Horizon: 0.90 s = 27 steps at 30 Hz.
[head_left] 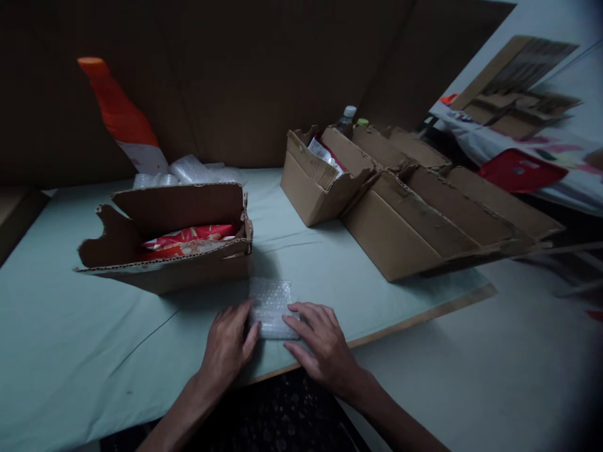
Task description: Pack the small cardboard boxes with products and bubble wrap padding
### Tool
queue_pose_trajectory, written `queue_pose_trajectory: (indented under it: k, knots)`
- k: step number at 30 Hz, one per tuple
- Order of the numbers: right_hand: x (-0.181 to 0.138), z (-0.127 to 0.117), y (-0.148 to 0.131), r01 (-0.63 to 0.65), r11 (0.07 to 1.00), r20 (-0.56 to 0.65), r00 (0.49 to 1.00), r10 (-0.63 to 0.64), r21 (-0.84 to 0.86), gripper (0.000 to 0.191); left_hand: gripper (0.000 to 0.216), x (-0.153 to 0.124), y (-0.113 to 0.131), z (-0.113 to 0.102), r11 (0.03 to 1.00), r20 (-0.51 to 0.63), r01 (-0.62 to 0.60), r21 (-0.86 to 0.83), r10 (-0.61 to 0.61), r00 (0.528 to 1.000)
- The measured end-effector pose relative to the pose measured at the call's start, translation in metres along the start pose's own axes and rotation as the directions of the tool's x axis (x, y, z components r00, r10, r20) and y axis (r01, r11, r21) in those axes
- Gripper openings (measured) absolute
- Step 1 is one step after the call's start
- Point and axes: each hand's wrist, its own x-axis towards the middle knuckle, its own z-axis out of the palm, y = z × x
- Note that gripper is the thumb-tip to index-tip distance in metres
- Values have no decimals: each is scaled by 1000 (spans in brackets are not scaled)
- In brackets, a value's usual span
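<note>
A small piece of bubble wrap (272,306) lies flat on the pale green table (70,326) near its front edge. My left hand (228,345) rests on the table with its fingertips against the wrap's left side. My right hand (318,342) lies with fingers spread and pressed on the wrap's near right corner. Whether anything is folded inside the wrap cannot be seen. Just behind the wrap stands an open cardboard box (169,242) with red printed packets (188,240) inside.
A long torn cardboard box (400,207) with packets and two bottles (347,117) sits at the right. An orange and white bottle (125,122) and rolled bubble wrap (188,169) stand at the back left. Cardboard walls rise behind. A second table with boxes is at far right.
</note>
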Motion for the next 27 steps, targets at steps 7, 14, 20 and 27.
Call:
queue_pose_trajectory:
  k: [7,14,20,27]
  knots:
    - [23,15,10,-100,980,-69,991,113,171,20,54,-3,4,-2,928,-61,256,-273,-282,957]
    - [19,11,6,-281,848,173,959,227,448,24,80,-9,14,1,533,186,379,-757,-380,906]
    - [20,1,4,-324,784,266,941,209,529,59,59,-16,21,2,799,85,216,-561,-205,975]
    - [73,-41,7,-68,892,-66,992,109,446,7,64,16,25,-87,925,-401,-323,199,378,835]
